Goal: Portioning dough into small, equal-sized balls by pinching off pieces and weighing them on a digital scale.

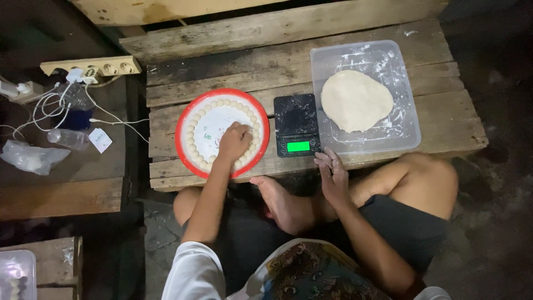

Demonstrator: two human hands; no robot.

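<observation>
My left hand [235, 142] rests on the lower right part of a round white plate with a red rim [186, 114], fingers curled over small dough balls [194, 119] set in a ring along the plate's edge; whether it holds one I cannot tell. My right hand [332, 173] hangs with fingers spread at the front edge of the wooden pallet table [222, 72], just below a black digital scale [297, 124] with a lit green display. Right of the scale a clear plastic tray [402, 83] dusted with flour holds a flat slab of dough [355, 100].
My crossed bare legs and one foot [283, 205] lie under the table's front edge. To the left, a lower surface carries a power strip [91, 66] with white cables, a plastic bottle [68, 138] and a crumpled bag [28, 157]. Another clear container [16, 275] sits bottom left.
</observation>
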